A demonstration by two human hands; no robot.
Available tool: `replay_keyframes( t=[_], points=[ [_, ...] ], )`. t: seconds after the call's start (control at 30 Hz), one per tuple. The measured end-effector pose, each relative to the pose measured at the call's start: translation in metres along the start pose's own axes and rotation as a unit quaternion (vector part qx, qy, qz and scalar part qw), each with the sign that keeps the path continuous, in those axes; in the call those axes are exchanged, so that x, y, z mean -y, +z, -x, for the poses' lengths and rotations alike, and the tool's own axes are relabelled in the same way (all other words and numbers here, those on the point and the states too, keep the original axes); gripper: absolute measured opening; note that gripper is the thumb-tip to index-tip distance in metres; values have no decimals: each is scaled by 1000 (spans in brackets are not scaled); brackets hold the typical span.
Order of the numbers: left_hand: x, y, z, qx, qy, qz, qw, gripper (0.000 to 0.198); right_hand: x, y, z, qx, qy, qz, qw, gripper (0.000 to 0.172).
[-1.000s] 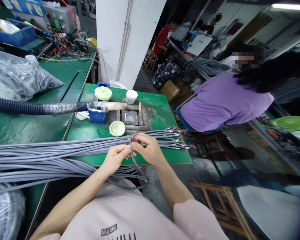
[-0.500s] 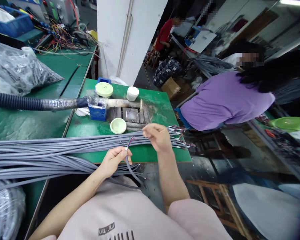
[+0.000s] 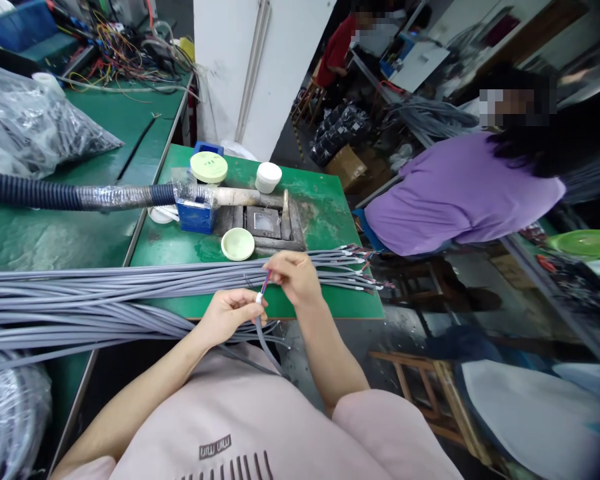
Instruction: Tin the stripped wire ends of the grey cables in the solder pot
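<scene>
Close to my body, my left hand point(image 3: 237, 312) pinches a grey cable point(image 3: 264, 341) just below its stripped end, where a white band shows. Thin coloured wires point(image 3: 265, 283) stick up out of that end. My right hand point(image 3: 295, 275) has its thumb and fingers closed on the tips of these wires. Behind both hands a bundle of grey cables point(image 3: 145, 277) lies lengthwise across the green table, with white-banded, bared wire ends at the right. More grey cables point(image 3: 145, 325) run beneath, toward the table's front edge.
Beyond the bundle stand a pale green bowl point(image 3: 237, 245), a square metal pot point(image 3: 266, 223), a white tub point(image 3: 269, 178) and a lidded tub point(image 3: 209, 167). A ribbed hose point(image 3: 40, 193) comes in from the left. A person in purple point(image 3: 455, 193) sits at the right.
My right hand has moved left and down onto the wire ends and closed on them. The wires, fanned out before, are now drawn together. The view has shifted slightly.
</scene>
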State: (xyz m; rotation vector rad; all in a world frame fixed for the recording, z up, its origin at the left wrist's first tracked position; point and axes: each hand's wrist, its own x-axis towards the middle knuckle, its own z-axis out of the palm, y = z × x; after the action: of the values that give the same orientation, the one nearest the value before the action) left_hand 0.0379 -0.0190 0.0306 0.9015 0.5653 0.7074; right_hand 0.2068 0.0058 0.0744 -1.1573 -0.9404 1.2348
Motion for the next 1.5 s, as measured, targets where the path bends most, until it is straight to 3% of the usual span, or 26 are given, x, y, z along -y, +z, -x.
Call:
replay_keyframes(
  t=[0.07, 0.1, 0.27, 0.5, 0.67, 0.77, 0.83, 0.93, 1.0, 1.07, 1.17, 1.3, 1.37, 1.5],
  points=[
    [4, -3, 1, -2, -4, 12, 1000, 28, 1, -8, -4, -52, -24, -29, 998, 17],
    [6, -4, 1, -11, -4, 20, 1000, 28, 2, -11, -4, -48, -29, -16, 998, 16],
    [15, -12, -3, -57, -3, 33, 998, 29, 3, -2, 10, 108, 28, 134, 985, 16],
    [10, -10, -3, -62, -16, 63, 996, 33, -5, 25, 18, 24, -12, 135, 990, 16],
    [5, -12, -4, -65, -35, 176, 982, 37, -21, 22, 18, 0, -12, 85, 996, 15],
    [4, -17, -5, -61, -34, 215, 974, 36, -25, 16, 22, 6, -60, 125, 990, 11],
    [3, -19, -6, -66, -34, 235, 969, 35, -24, 10, 26, 27, -146, 195, 970, 13],
    [1, -19, -8, -77, -30, 260, 962, 34, -24, 3, 32, 118, -304, 311, 893, 27],
    [-2, -17, -10, -78, -28, 271, 959, 33, -27, 1, 34, 179, -365, 360, 840, 31],
    [-5, -13, -11, -79, -26, 271, 959, 33, -32, 2, 34, 197, -387, 376, 819, 29],
    [-10, -10, -9, -95, -7, 214, 972, 35, -32, 3, 30, 149, -370, 344, 850, 26],
    [-18, -16, 3, -144, 64, 3, 988, 32, -17, 1, 10, -4, -314, 282, 907, 26],
    [-19, -23, 9, -171, 123, -149, 966, 21, -10, -2, -5, -51, -291, 268, 917, 25],
    [-14, -42, 15, -188, 217, -369, 884, 15, -9, -5, -34, -56, -251, 279, 925, 26]
  ],
)
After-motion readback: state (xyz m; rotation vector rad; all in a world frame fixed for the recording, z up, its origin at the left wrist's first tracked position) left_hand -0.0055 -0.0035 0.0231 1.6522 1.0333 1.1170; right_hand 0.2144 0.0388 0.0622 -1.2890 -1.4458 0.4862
